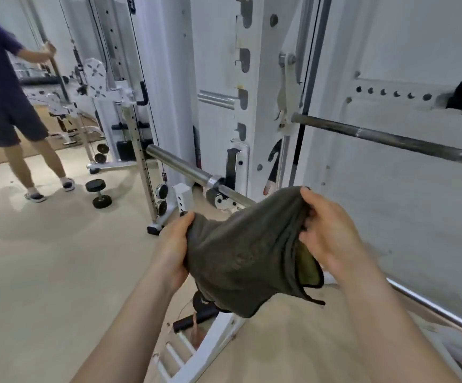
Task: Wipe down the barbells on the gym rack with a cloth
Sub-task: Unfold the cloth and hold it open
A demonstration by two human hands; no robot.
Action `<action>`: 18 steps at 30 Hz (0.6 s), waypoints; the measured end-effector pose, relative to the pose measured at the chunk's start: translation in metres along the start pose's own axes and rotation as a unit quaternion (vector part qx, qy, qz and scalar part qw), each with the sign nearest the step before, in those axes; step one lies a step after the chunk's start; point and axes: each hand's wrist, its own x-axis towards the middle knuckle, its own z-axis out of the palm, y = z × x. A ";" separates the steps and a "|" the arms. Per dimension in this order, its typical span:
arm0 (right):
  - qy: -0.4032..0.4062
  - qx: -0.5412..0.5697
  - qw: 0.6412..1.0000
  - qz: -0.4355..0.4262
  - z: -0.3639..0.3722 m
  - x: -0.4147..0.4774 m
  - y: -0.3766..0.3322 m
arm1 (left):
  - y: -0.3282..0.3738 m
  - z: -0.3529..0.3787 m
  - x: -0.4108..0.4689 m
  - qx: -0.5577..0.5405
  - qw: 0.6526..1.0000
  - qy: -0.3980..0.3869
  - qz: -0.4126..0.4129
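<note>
Two grips on dark grey cloth (240,252): left hand (173,244) clutches one edge, right hand (332,233) pinches other. Cloth spread over lower barbell (185,168), contact unclear. Upper barbell (390,136) above-right of it. Risk: slack pinch, cloth slips off mid-wipe.

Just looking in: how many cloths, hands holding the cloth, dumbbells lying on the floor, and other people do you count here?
cloth: 1
hands holding it: 2 (left hand, right hand)
dumbbell on the floor: 1
other person: 1
total: 5
</note>
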 end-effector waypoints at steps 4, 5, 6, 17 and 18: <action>0.007 0.055 0.998 0.018 0.037 0.058 0.025 | 0.028 -0.039 0.069 0.018 0.998 0.052 0.041; -0.001 0.038 0.999 0.015 0.047 0.073 0.028 | 0.035 -0.046 0.088 0.013 0.997 0.059 0.051; -0.018 0.007 1.000 0.007 0.056 0.087 0.030 | 0.043 -0.052 0.106 0.009 0.996 0.067 0.057; -0.020 -0.407 0.894 -0.186 0.156 0.213 0.038 | 0.138 -0.116 0.254 0.084 0.975 0.166 0.117; -0.006 -0.422 0.884 -0.199 0.164 0.221 0.037 | 0.146 -0.120 0.263 0.079 0.974 0.163 0.133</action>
